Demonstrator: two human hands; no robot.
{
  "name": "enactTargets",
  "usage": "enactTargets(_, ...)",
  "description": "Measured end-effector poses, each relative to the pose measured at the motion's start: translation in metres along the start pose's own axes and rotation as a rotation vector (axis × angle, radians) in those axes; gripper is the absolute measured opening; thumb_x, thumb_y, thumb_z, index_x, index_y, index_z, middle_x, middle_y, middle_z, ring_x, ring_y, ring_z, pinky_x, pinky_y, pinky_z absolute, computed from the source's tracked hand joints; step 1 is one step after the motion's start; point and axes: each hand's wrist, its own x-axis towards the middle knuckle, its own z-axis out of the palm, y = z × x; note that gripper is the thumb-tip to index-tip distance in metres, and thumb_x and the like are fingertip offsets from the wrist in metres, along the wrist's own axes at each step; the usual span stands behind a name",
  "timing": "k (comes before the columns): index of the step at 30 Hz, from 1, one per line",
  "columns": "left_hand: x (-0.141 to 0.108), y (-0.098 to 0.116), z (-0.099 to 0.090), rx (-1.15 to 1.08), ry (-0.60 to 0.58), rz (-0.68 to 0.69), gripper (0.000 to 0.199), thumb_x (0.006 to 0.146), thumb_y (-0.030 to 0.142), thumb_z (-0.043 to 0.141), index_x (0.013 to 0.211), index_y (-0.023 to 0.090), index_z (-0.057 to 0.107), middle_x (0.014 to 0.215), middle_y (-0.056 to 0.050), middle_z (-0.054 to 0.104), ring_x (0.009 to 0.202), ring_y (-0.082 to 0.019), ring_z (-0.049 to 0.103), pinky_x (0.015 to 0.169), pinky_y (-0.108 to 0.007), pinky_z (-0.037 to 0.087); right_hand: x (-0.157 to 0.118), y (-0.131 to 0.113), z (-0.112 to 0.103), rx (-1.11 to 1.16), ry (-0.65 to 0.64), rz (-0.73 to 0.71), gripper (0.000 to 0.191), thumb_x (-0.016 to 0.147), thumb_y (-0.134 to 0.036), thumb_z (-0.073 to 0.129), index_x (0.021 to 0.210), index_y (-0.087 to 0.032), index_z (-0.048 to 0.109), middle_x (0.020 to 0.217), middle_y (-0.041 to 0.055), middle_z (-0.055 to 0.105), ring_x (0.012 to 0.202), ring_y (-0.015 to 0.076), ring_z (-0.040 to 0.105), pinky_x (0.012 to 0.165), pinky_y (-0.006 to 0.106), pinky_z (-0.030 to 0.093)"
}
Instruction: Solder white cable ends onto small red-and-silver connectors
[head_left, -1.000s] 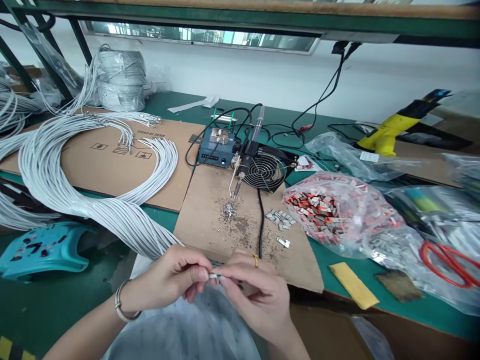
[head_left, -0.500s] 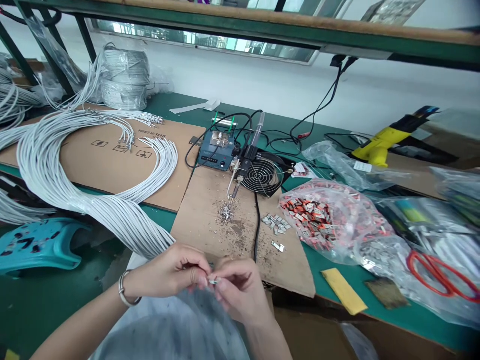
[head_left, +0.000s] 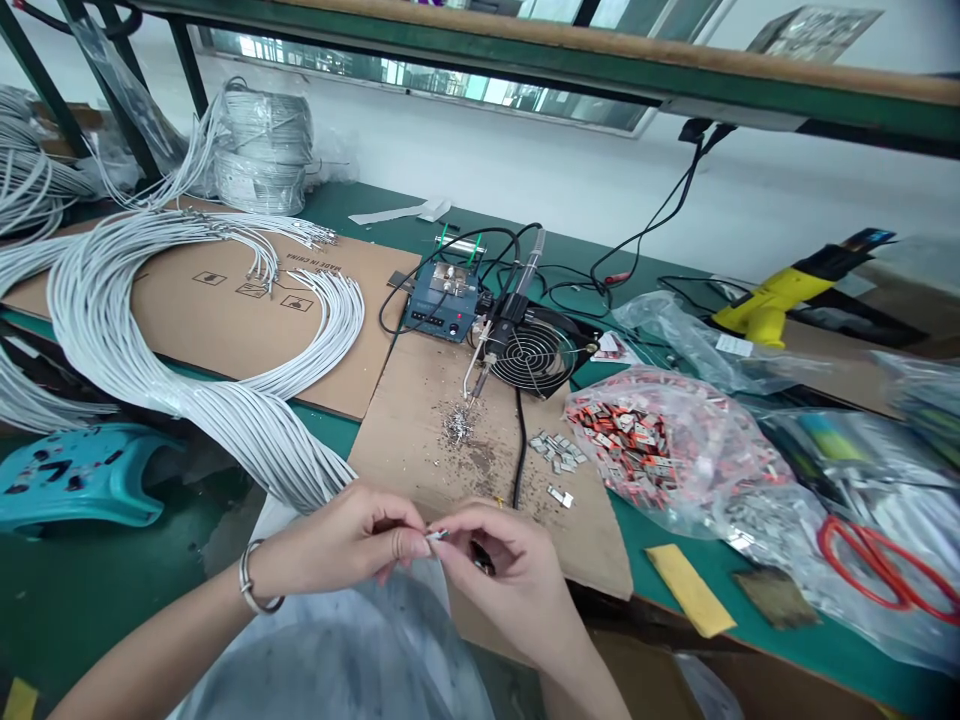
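Observation:
Close together over my lap, both hands pinch at one small spot. My left hand (head_left: 375, 540) has its thumb and forefinger on a small whitish piece (head_left: 436, 536), which looks like a cable end. Fingertips of my right hand (head_left: 499, 560) press on the same piece from the right. Something small and dark shows inside the curled right fingers, too hidden to name. A thick bundle of white cables (head_left: 255, 440) runs down to behind my left hand. Beyond the hands lies a cardboard sheet (head_left: 405, 440) with metal scraps (head_left: 457, 425) below a soldering tip.
A blue soldering station (head_left: 442, 305) and round black fan (head_left: 532, 355) stand at the back. On the right are a bag of orange-and-silver parts (head_left: 645, 430), small connectors (head_left: 557, 452), red scissors (head_left: 885, 565) and a yellow heat gun (head_left: 765, 305). A teal stool (head_left: 82, 475) is left.
My right hand has moved slightly up and right, opening its palm more, with a dark item now visible inside. The view has shifted a little, so the bench items appear slightly to the right.

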Motion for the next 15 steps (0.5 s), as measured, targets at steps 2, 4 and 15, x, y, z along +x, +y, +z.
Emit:
enactTargets(2,-0.001,0.004,0.002,0.088,0.021,0.032,0.025,0.086,0.031,0.049,0.071,0.013,0.058,0.051,0.004,0.048,0.045,-0.007,0.045,0.044,-0.015,0.033,0.001,-0.005,-0.005,-0.139,-0.023,-0.035,0.005,0.075,-0.019,0.063,0.071,-0.018,0.066,0.058,0.0007,0.057,0.052,0.0129,0.049,0.049,0.024,0.037)
enactTargets(4,-0.001,0.007,0.003,0.147,0.043,0.067,0.027,0.087,0.030,0.047,0.069,0.013,0.058,0.051,0.004,0.047,0.045,-0.007,0.045,0.045,-0.016,0.033,0.002,-0.007,-0.009,-0.186,-0.031,-0.054,0.010,0.075,-0.020,0.063,0.065,-0.018,0.064,0.055,-0.0005,0.054,0.050,0.0120,0.047,0.047,0.024,0.034)
enactTargets(15,0.004,0.019,0.020,0.452,0.336,0.314,0.024,0.091,0.019,0.040,0.076,0.016,0.059,0.070,0.000,0.046,0.064,-0.011,0.044,0.058,-0.020,0.035,0.007,0.009,0.037,0.329,0.503,-0.173,0.014,0.079,-0.015,0.059,0.066,-0.020,0.058,0.058,-0.0026,0.041,0.055,0.0127,0.040,0.049,0.024,0.032)
